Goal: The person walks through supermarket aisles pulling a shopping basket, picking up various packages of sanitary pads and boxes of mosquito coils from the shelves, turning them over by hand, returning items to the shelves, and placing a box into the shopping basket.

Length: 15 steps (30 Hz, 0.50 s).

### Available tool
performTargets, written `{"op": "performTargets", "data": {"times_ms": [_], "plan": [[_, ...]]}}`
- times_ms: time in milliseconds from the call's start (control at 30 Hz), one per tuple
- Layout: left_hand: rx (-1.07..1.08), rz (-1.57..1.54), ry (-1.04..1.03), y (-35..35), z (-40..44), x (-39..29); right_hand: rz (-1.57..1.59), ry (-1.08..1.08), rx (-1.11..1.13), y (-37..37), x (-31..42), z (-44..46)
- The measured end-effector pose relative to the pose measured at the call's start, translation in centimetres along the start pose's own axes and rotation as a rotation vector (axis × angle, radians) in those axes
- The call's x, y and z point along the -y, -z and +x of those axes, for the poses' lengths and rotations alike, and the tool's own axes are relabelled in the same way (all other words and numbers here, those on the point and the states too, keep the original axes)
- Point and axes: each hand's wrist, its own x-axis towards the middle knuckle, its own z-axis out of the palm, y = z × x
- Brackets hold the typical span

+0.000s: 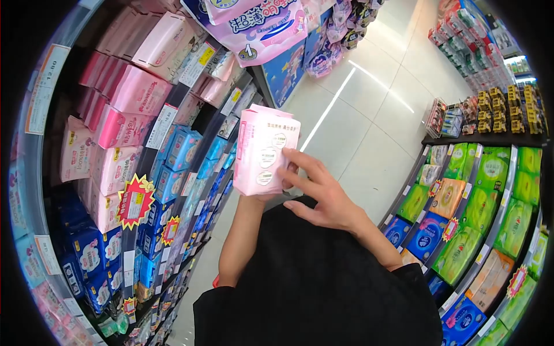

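A pink soft-wrapped packet [268,153] with dark print and several pale oval labels stands nearly upright in front of me. My left hand [265,197] grips it from below and behind, so most of that hand is hidden by the packet. From the right reaches my right hand [326,199], its fingers stretched and apart, with fingertips at the packet's right side, over the printed face. The thumb of that hand points left, below the packet's lower right corner.
Left, a shelf holds pink packs [124,126], navy packs [89,254] and price tags [163,126]. A large lilac bag [271,34] hangs at the top. Right, another shelf carries green tissue packs [459,254] and blue packs [430,235]. Pale floor tiles [358,115] lie between.
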Motion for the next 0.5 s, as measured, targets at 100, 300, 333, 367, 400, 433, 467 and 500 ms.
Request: {"op": "performTargets", "data": {"times_ms": [100, 300, 333, 367, 400, 433, 467, 500], "plan": [[-0.029, -0.159, 0.060, -3.2, 0.0, 0.0, -0.197, 0.032, 0.050, -0.2, 1.0, -0.2], [0.125, -0.294, 0.134, -2.3, -0.4, 0.2, -0.198, 0.048, 0.055, -0.2, 1.6, -0.9], [0.125, -0.294, 0.134, -2.2, -0.3, 0.1, -0.197, 0.047, 0.054, -0.3, 1.7, -1.0], [0.262, -0.280, 0.219, -2.1, -0.1, -0.1, -0.185, 0.051, 0.049, -0.3, 1.8, -1.0], [0.402, -0.264, 0.306, -1.9, 0.2, -0.2, -0.175, 0.055, 0.042, -0.3, 1.8, -1.0], [0.407, -0.263, 0.312, -1.6, 0.1, 0.0, -0.181, 0.055, 0.037, -0.3, 1.9, -0.9], [0.128, -0.182, 0.149, -1.1, -0.4, 0.4, -0.159, 0.073, 0.028, -0.4, 1.9, -0.8], [-0.152, -0.098, -0.017, -1.1, -0.8, 0.7, -0.134, 0.093, 0.022, -0.5, 2.0, -0.8]]}}
